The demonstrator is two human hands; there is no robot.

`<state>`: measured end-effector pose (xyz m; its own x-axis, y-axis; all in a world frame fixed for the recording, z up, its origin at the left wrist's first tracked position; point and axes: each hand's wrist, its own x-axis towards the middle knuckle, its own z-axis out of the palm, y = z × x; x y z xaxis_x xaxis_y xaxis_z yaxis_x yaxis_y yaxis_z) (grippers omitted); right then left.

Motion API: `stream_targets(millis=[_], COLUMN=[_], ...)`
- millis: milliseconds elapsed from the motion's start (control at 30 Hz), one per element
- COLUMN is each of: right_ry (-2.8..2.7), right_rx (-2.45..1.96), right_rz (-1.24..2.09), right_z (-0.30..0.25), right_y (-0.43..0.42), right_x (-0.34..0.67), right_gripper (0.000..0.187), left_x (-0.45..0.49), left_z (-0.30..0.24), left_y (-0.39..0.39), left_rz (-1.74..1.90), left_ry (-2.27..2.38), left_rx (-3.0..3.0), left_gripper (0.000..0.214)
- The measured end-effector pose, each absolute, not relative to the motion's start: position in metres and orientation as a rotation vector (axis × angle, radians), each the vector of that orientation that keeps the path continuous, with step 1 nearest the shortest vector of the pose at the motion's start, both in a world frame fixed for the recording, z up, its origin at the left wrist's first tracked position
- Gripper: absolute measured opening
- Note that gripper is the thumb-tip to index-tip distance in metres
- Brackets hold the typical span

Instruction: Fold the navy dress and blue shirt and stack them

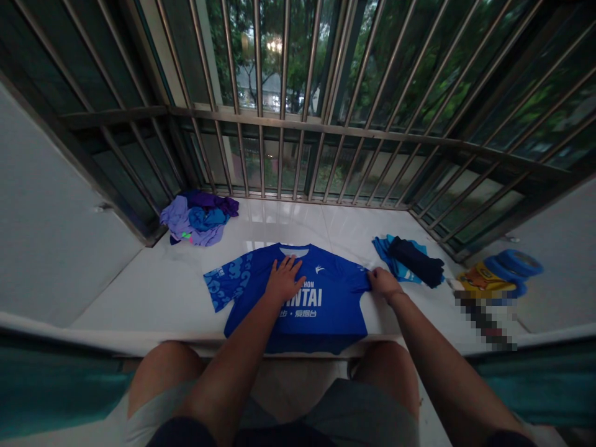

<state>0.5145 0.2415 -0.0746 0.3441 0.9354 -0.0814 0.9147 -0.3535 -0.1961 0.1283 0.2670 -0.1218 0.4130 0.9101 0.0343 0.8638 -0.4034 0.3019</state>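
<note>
A blue T-shirt (339, 267) with white lettering lies spread face up on the white window ledge, its collar toward the window and its lower edge hanging over the front. My left hand (285, 279) rests flat on the chest just below the collar, fingers spread. At the right sleeve's end, my right hand (382, 284) is closed with the cuff pinched in its fingers. The sleeve on the left side, patterned in light blue, lies stretched out on the ledge.
A crumpled heap of purple and blue clothes (205, 217) sits at the back left. Folded dark and blue garments (414, 261) lie to the right, beside a blue and yellow container (493, 276). Metal window bars (302, 124) run behind the ledge (139, 292).
</note>
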Motion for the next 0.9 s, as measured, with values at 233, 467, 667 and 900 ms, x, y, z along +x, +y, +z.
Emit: stream_targets(millis=[233,467,667,900], right_ry=[-1.57,-1.801,-2.037,-2.349], right_rx=[-2.347,-2.032,-1.68,-1.864], right_rz=[0.277,0.442,0.536,0.434], right_z=[-0.063,-0.039,0.0,-0.029], right_y=[0.248,0.227,0.206,0.189], right_x=[0.493,0.437,0.407,0.424], right_gripper=[0.033,0.046,0.044,0.041], left_x=[0.128,0.128,0.128,0.129], left_z=[-0.122,-0.123,-0.12,-0.12], left_y=[0.267,0.267,0.266,0.265], left_rz=[0.28,0.302,0.302,0.312], left_ry=[1.552,1.558,1.559,1.565], left_rx=[2.429,2.432,2.425,2.418], left_gripper=[0.075,0.073,0.073,0.073])
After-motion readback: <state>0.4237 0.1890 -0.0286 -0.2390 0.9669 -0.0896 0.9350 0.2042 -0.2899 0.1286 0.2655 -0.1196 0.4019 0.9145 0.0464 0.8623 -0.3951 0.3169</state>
